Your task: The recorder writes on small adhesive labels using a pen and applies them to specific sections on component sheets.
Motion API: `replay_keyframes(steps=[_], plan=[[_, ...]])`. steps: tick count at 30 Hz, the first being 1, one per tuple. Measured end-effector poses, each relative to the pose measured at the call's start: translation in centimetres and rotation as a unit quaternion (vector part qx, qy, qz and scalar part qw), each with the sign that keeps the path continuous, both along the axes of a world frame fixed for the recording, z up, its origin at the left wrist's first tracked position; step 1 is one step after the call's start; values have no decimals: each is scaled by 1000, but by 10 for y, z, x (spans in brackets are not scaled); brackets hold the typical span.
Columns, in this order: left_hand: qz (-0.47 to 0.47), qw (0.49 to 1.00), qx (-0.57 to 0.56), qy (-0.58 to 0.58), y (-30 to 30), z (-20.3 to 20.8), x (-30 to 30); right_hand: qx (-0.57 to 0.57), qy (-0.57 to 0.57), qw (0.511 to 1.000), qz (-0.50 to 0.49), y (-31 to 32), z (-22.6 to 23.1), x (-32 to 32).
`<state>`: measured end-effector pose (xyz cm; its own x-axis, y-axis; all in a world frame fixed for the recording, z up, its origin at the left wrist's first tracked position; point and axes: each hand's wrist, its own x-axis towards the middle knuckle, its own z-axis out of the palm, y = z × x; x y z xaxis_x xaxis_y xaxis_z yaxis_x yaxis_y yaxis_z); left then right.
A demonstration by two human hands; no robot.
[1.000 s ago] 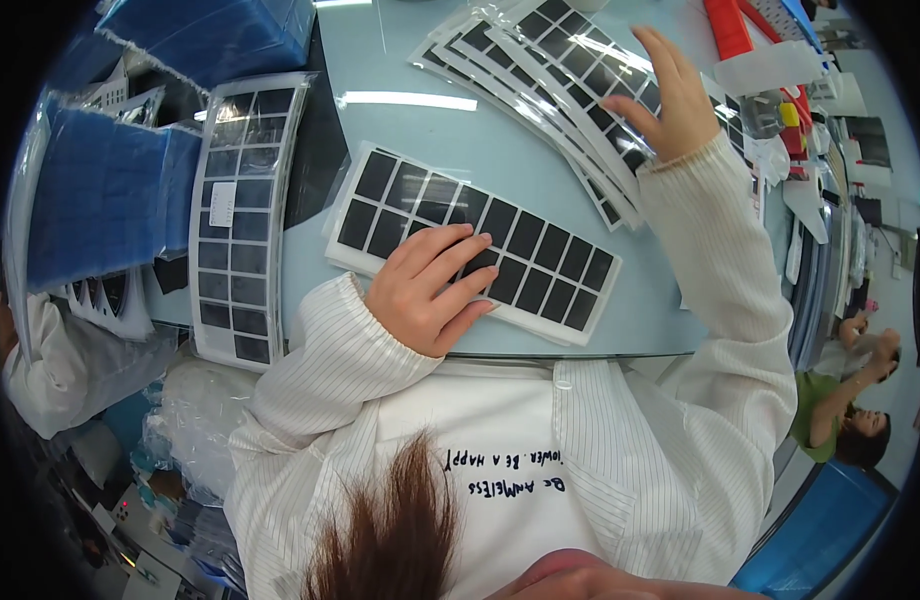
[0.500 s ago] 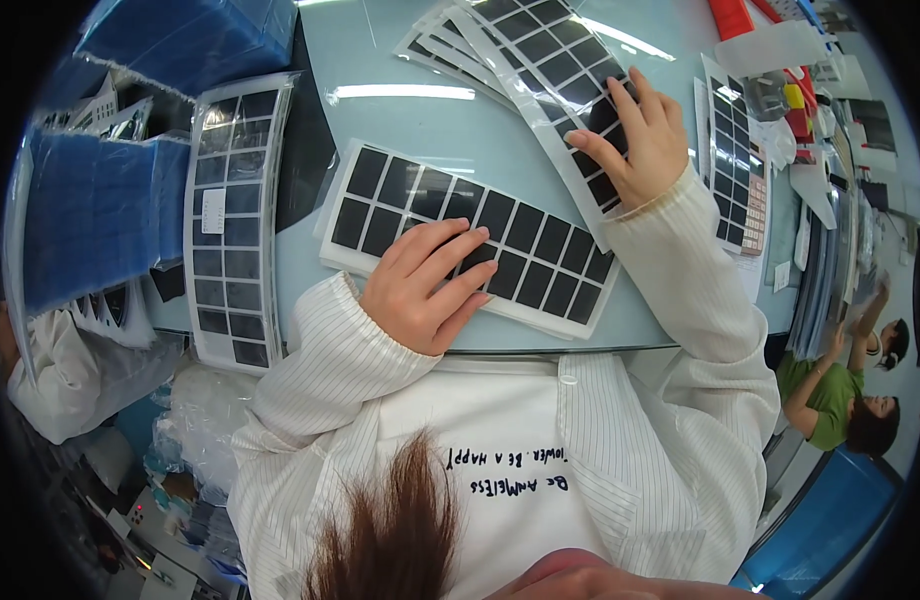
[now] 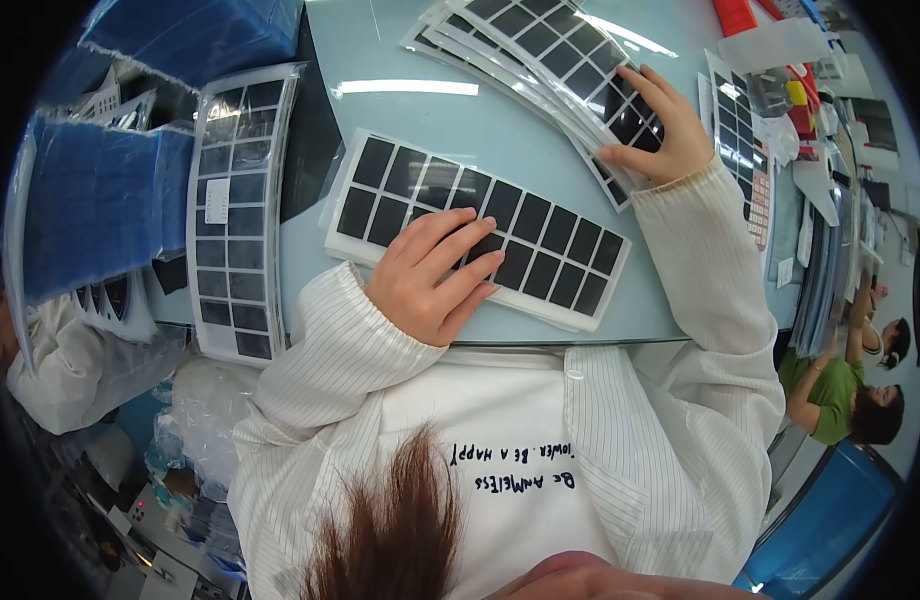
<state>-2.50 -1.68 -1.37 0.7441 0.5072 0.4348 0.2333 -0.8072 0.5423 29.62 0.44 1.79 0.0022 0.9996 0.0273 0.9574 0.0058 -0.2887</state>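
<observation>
A stack of white sheets with black rectangular stickers [image 3: 555, 235] lies slanted on the glass-topped table in front of me. My left hand [image 3: 435, 270] rests on its near edge, fingers spread over the stickers. Farther right, a fanned pile of similar sticker sheets [image 3: 550, 50] stretches away toward the far edge. On the near end of its top sheet lies my right hand [image 3: 662, 125], thumb and fingers apart, the thumb at the sheet's left side. The fingertips press the surface, and the palm hides the sheet's corner.
Left of the stack is a plastic-wrapped bundle of sticker sheets [image 3: 242, 215] with a white label. Blue wrapped blocks [image 3: 110, 205] stand beyond it. At the right lie another sticker sheet [image 3: 732, 125] and a pink calculator [image 3: 759, 205]. Two other people [image 3: 830, 395] are farther right.
My right hand has moved slightly away and right, and the top sheet under it has shifted onto the far pile, off the near stack. My left hand stays almost still.
</observation>
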Motion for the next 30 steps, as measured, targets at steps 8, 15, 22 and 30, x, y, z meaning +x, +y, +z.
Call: replay_keyframes(steps=[8,15,22,30], plan=[[-15,1000,-12,8,1,0,0,4,92,986,140,-51,19,-59],[-26,998,-17,54,3,6,3,-29,143,986,77,-69,-2,-74],[-27,999,29,18,1,5,-2,9,269,963,13,-58,25,-68],[-40,999,7,24,0,-2,0,99,219,969,-60,7,13,40]])
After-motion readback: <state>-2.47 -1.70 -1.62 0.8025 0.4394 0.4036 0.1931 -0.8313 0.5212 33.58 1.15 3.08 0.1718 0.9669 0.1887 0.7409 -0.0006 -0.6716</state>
